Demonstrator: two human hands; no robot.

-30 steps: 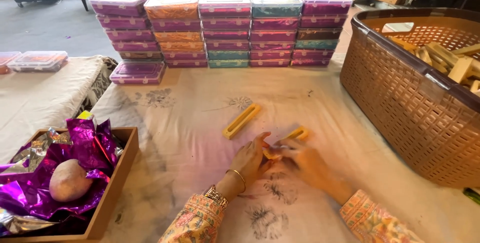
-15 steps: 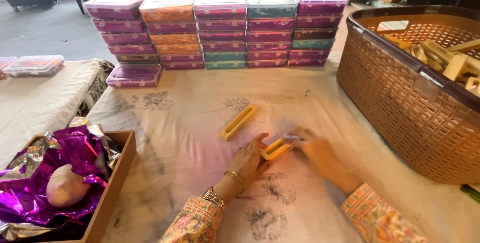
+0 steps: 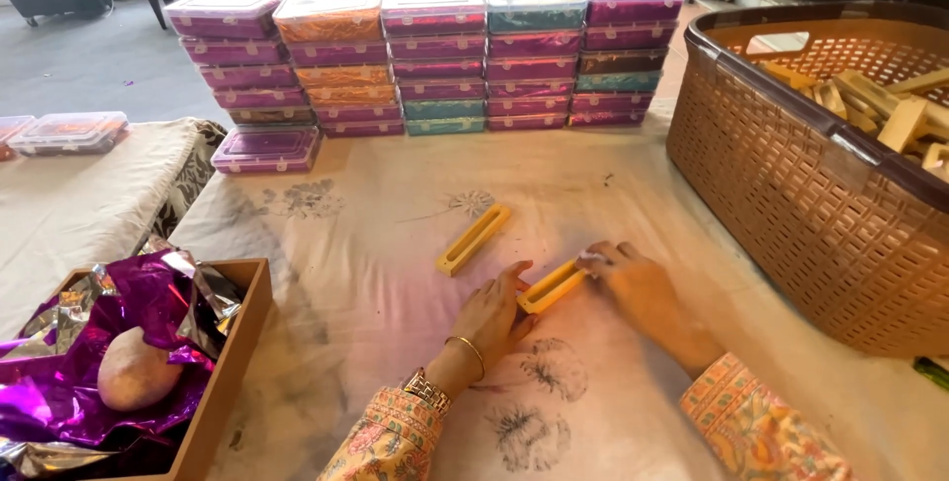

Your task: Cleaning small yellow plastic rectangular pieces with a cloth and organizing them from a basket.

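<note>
1. Since a second ago, both hands have slid the yellow tray (image 3: 552, 286) a little and now hold it by its two ends on the cloth (image 3: 376, 244).
2. Left hand (image 3: 491, 318) pinches the near end, fingers curled on it.
3. Right hand (image 3: 641, 288) grips the far end, fingertips (image 3: 596, 261) closed on it.
4. Second tray (image 3: 474, 239) lies just beyond the left fingers, untouched.
5. Basket (image 3: 791, 184) of wooden blocks stands right of the right fingers.
6. Stacked boxes (image 3: 425, 56) sit well beyond both hands.
7. Crate (image 3: 232, 362) with purple foil (image 3: 69, 382) lies left of the left wrist.
</note>
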